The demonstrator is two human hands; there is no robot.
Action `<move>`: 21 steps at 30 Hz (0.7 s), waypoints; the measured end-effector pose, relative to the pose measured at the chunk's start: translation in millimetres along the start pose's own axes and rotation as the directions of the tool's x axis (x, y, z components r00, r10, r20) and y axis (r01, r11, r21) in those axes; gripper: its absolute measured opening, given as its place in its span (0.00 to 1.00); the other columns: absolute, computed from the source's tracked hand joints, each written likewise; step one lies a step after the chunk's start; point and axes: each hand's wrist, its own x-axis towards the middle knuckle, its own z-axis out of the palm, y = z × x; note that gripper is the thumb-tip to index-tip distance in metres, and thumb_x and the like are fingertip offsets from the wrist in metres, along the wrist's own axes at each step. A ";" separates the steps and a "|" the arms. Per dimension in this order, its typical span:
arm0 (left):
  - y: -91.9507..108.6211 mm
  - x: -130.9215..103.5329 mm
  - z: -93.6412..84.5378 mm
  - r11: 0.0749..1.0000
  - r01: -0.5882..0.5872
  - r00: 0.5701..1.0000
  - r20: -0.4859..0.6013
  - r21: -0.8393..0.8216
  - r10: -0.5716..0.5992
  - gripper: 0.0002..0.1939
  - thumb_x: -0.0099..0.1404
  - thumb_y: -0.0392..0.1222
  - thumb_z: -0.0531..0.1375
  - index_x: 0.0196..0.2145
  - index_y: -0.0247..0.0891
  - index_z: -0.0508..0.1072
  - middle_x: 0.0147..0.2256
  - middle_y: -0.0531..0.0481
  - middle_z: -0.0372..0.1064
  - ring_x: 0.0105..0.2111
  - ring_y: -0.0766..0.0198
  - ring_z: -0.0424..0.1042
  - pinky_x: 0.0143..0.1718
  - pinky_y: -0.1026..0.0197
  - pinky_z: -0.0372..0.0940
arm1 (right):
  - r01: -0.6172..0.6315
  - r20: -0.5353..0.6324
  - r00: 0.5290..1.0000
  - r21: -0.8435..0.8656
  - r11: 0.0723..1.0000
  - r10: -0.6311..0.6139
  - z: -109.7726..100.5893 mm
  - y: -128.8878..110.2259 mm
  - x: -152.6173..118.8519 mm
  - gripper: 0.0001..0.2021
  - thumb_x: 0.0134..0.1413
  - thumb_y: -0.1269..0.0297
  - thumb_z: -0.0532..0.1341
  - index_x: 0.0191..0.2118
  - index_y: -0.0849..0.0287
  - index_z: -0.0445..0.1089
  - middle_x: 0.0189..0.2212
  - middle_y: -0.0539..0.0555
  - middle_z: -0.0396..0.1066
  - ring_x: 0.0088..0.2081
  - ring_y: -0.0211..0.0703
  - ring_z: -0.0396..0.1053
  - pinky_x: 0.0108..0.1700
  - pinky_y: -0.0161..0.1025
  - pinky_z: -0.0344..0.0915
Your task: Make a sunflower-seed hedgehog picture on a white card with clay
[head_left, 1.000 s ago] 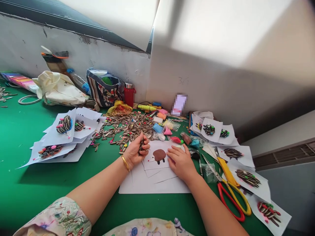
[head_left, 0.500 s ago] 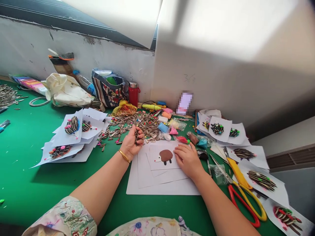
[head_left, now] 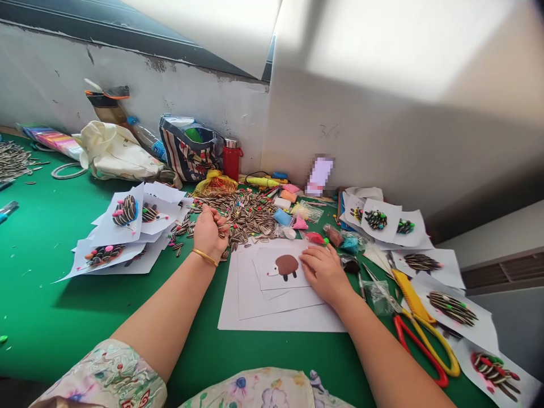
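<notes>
My left hand (head_left: 211,229), with a gold bangle at the wrist, is at the near left edge of the pile of striped sunflower seeds (head_left: 250,212). Its fingers are curled; what is inside them is too small to make out. My right hand (head_left: 325,272) lies flat, fingers spread, on the right edge of a white sheet. That sheet bears a brown hedgehog shape (head_left: 287,266) with a white face and dark feet. Larger white sheets (head_left: 280,324) lie beneath it on the green table.
Seed hedgehogs on paper lie at left (head_left: 110,226) and right (head_left: 453,309). Red-and-yellow scissors (head_left: 425,337) and a yellow cutter (head_left: 410,292) are beside my right forearm. Colored clay packets (head_left: 283,217), a red bottle (head_left: 231,158) and bags (head_left: 191,150) stand behind.
My left hand has moved left, away from the sheets to the edge of the seed pile, and turned so the seeds seen in it earlier are hidden. My right hand stays on the paper.
</notes>
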 end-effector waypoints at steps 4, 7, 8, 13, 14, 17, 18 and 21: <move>-1.3 -5.4 0.0 0.957 0.246 0.969 0.057 -0.156 -0.240 0.19 0.74 0.50 0.51 0.27 0.38 0.60 0.18 0.61 0.49 0.13 0.76 0.50 0.10 0.74 0.45 | 0.001 0.014 1.000 -0.014 1.000 -0.001 0.3 0.3 -3.3 0.13 0.62 0.68 0.57 0.49 0.51 0.75 0.50 0.54 0.75 0.56 0.50 0.67 0.66 0.59 0.46; -9.9 -15.9 -1.0 0.842 0.472 0.881 0.157 -0.261 -0.446 0.19 0.74 0.51 0.51 0.28 0.38 0.61 0.19 0.61 0.49 0.13 0.75 0.52 0.10 0.75 0.47 | 0.005 0.018 1.000 -0.018 1.000 -0.005 -1.3 1.9 -5.1 0.13 0.62 0.68 0.57 0.48 0.50 0.75 0.50 0.54 0.76 0.57 0.51 0.67 0.66 0.61 0.45; -13.6 -20.4 -0.9 0.818 0.512 0.859 0.174 -0.261 -0.482 0.18 0.74 0.50 0.51 0.28 0.38 0.61 0.19 0.61 0.49 0.14 0.75 0.53 0.10 0.75 0.48 | 0.004 0.014 1.000 -0.021 1.000 -0.004 -2.3 2.8 -5.4 0.12 0.62 0.68 0.58 0.46 0.50 0.76 0.49 0.54 0.76 0.56 0.51 0.67 0.66 0.62 0.44; -29.6 -40.4 1.7 0.757 0.604 0.797 0.210 -0.250 -0.567 0.17 0.75 0.48 0.49 0.29 0.38 0.61 0.20 0.60 0.49 0.15 0.74 0.55 0.10 0.75 0.49 | 0.014 -0.053 0.999 -0.018 1.000 -0.015 -11.2 -0.3 -4.2 0.09 0.61 0.69 0.59 0.40 0.51 0.77 0.45 0.52 0.77 0.54 0.51 0.68 0.65 0.62 0.45; -31.8 -43.4 2.1 0.747 0.617 0.787 0.214 -0.247 -0.579 0.17 0.75 0.48 0.49 0.29 0.38 0.61 0.20 0.60 0.49 0.15 0.74 0.56 0.10 0.75 0.49 | 0.028 -0.074 0.997 -0.009 1.000 -0.028 -14.2 -5.1 -3.2 0.09 0.61 0.68 0.59 0.41 0.51 0.77 0.46 0.53 0.77 0.53 0.51 0.68 0.64 0.61 0.47; -37.4 -51.7 2.7 0.717 0.654 0.756 0.223 -0.240 -0.615 0.17 0.75 0.47 0.50 0.29 0.37 0.61 0.20 0.59 0.49 0.15 0.74 0.56 0.10 0.74 0.50 | 0.108 -0.094 0.991 0.081 0.991 -0.100 -24.2 -31.9 2.4 0.11 0.63 0.68 0.57 0.45 0.53 0.75 0.43 0.55 0.76 0.46 0.48 0.70 0.55 0.51 0.61; -39.2 -54.5 2.8 0.701 0.673 0.740 0.228 -0.236 -0.633 0.17 0.75 0.48 0.50 0.29 0.37 0.61 0.20 0.59 0.50 0.15 0.73 0.56 0.10 0.75 0.50 | 0.142 -0.082 0.988 0.134 0.981 -0.132 -27.0 -43.8 5.3 0.11 0.64 0.67 0.57 0.46 0.54 0.74 0.42 0.55 0.76 0.44 0.47 0.70 0.51 0.47 0.63; -44.6 -62.1 3.8 0.686 0.699 0.715 0.236 -0.202 -0.658 0.16 0.74 0.48 0.51 0.30 0.37 0.62 0.20 0.60 0.49 0.15 0.74 0.55 0.10 0.75 0.49 | 0.243 -0.062 0.970 0.275 0.930 -0.236 -29.1 -79.3 17.7 0.11 0.65 0.62 0.58 0.50 0.56 0.71 0.42 0.57 0.75 0.43 0.46 0.71 0.46 0.43 0.65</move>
